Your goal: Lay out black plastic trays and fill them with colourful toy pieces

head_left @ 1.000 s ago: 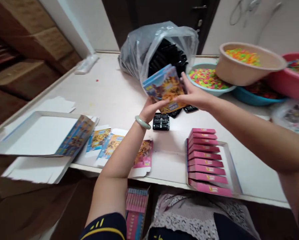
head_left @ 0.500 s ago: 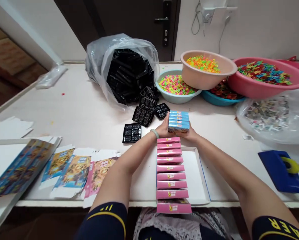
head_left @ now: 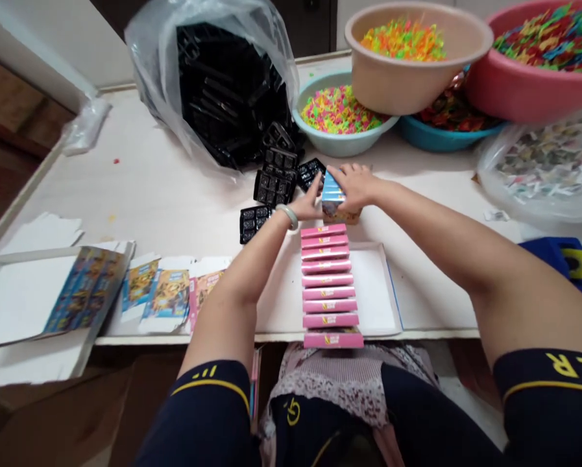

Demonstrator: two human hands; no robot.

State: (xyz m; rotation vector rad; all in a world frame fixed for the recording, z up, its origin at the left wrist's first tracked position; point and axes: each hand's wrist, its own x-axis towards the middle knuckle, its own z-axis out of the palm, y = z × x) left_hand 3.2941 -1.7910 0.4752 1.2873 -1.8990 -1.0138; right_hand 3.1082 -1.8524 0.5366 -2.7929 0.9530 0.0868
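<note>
A block of small blue boxes (head_left: 333,189) stands just beyond a row of pink boxes (head_left: 327,280) at the middle of the table. My right hand (head_left: 357,185) lies over the top and right side of the blue boxes with its fingers bent on them; its thumb is hidden. On their left side is my left hand (head_left: 307,203), with a bracelet at the wrist and thumb and forefinger apart; whether it touches the boxes is unclear. The pink boxes stand on edge along the left part of a shallow white tray (head_left: 375,285).
Black moulded trays (head_left: 275,185) spill from a clear plastic bag (head_left: 147,71). Basins of small coloured pieces, among them a peach basin (head_left: 392,87) and a pale blue basin (head_left: 344,139), line the back right. Flat printed cartons (head_left: 167,298) lie front left, a blue tape dispenser (head_left: 553,250) far right.
My right hand has shifted from the side of the blue boxes onto their top. My left hand's fingers have spread away from them. The view has tilted down.
</note>
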